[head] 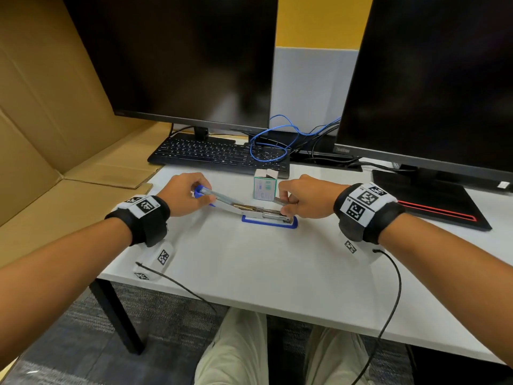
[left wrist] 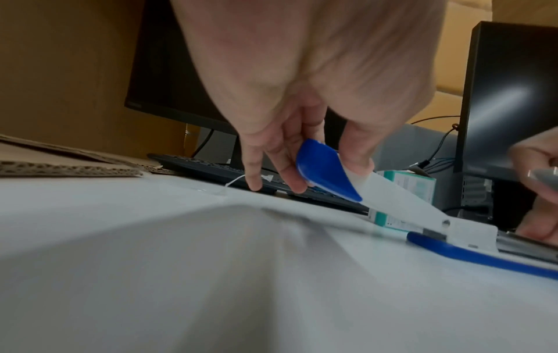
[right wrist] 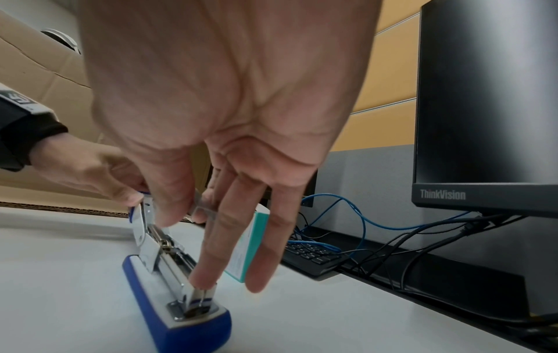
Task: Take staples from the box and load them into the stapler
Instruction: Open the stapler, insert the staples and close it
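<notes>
A blue-and-white stapler (head: 269, 218) lies swung open on the white desk (head: 249, 259). My left hand (head: 198, 191) grips its raised top cover (left wrist: 329, 172) by the blue tip, holding it back to the left. Thumb and forefinger of my right hand (head: 287, 201) pinch a grey strip of staples (head: 279, 201) just above the metal magazine (right wrist: 178, 270). The right middle fingertip (right wrist: 202, 279) touches the magazine's front end. The white-and-green staple box (head: 265, 187) stands upright just behind the stapler, its top flaps open.
A black keyboard (head: 219, 155) and two dark monitors (head: 180, 59) stand behind the box, with blue and black cables (head: 280, 140) between them. Flattened cardboard (head: 55, 134) covers the left side. A black pad with red trim (head: 433, 201) lies to the right.
</notes>
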### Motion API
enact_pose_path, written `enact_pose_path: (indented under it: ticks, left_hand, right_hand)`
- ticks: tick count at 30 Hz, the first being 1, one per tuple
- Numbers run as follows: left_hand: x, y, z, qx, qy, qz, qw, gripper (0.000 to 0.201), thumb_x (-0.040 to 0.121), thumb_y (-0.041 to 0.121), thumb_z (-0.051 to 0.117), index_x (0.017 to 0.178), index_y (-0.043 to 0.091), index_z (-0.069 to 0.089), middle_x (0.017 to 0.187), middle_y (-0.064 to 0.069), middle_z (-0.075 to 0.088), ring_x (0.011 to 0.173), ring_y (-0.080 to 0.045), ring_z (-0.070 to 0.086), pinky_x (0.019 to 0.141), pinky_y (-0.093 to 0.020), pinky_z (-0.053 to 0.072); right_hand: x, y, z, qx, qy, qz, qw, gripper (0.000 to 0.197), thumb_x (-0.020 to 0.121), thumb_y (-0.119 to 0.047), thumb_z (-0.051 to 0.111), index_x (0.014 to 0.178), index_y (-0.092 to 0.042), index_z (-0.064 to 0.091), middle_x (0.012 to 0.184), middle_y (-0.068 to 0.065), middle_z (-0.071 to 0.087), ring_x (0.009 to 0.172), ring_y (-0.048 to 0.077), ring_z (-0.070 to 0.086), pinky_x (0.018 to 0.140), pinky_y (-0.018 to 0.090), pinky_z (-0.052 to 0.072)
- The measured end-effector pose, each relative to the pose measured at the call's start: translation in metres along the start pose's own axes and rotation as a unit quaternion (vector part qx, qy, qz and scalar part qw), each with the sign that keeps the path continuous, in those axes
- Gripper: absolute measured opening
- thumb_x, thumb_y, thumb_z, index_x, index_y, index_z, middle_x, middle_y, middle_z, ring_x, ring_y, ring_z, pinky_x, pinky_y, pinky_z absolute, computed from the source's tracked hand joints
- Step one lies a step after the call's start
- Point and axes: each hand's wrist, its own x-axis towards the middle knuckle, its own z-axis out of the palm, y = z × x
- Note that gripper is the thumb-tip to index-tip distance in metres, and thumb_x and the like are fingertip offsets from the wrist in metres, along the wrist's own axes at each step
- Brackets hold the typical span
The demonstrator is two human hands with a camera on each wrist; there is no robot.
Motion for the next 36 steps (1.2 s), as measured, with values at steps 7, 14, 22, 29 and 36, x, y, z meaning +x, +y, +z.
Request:
enact_pose_path:
  ticks: [7, 14, 22, 29, 36]
  left_hand:
    - [-0.002, -0.004, 0.007, 0.063, -0.043, 0.002, 0.997, 0.015, 0.084, 0.024, 0.069, 0.094, 0.014, 0.073, 0.091, -0.005, 0.073, 0.091, -0.025, 0.065, 0.076, -0.031, 0.049]
    - [0.001, 0.012, 0.009, 0.168, -0.054, 0.021, 0.984, 0.023, 0.088, 0.026, 0.057, 0.099, 0.016, 0.074, 0.092, -0.006, 0.071, 0.087, -0.027, 0.062, 0.081, -0.037, 0.051]
    - [0.006, 0.033, 0.005, 0.287, -0.119, -0.03, 0.95, 0.031, 0.084, 0.028, 0.051, 0.098, 0.017, 0.077, 0.077, -0.005, 0.059, 0.079, -0.027, 0.06, 0.059, -0.03, 0.047]
    - [0.009, 0.047, 0.001, 0.332, -0.171, -0.047, 0.926, 0.012, 0.083, 0.03, 0.056, 0.086, 0.019, 0.061, 0.077, 0.001, 0.048, 0.096, -0.027, 0.059, 0.065, -0.034, 0.047]
    - [0.001, 0.085, 0.005, 0.277, -0.218, 0.065, 0.934, 0.058, 0.086, 0.037, 0.062, 0.141, 0.026, 0.05, 0.137, -0.004, 0.057, 0.129, -0.025, 0.049, 0.105, -0.037, 0.043]
  right_hand:
    - [0.001, 0.003, 0.0, 0.011, -0.002, -0.007, 1.0, 0.021, 0.094, -0.033, 0.057, 0.102, -0.014, 0.055, 0.132, 0.008, 0.064, 0.107, 0.025, 0.056, 0.076, 0.027, 0.044]
    - [0.002, 0.003, -0.001, 0.015, -0.007, -0.014, 1.0, 0.019, 0.093, -0.035, 0.057, 0.099, -0.017, 0.054, 0.134, 0.008, 0.063, 0.109, 0.027, 0.06, 0.079, 0.03, 0.049]
    - [0.002, 0.003, -0.002, 0.007, -0.004, -0.019, 1.0, 0.016, 0.093, -0.035, 0.058, 0.095, -0.019, 0.053, 0.134, 0.007, 0.063, 0.108, 0.026, 0.059, 0.078, 0.029, 0.049]
    - [-0.001, -0.002, -0.005, -0.006, 0.004, -0.023, 1.0, 0.015, 0.092, -0.033, 0.059, 0.093, -0.021, 0.05, 0.125, 0.007, 0.067, 0.102, 0.025, 0.058, 0.08, 0.033, 0.051]
    - [-0.002, -0.004, -0.011, -0.008, 0.007, -0.021, 1.0, 0.016, 0.092, -0.034, 0.06, 0.094, -0.022, 0.05, 0.127, 0.006, 0.065, 0.106, 0.023, 0.053, 0.082, 0.031, 0.047]
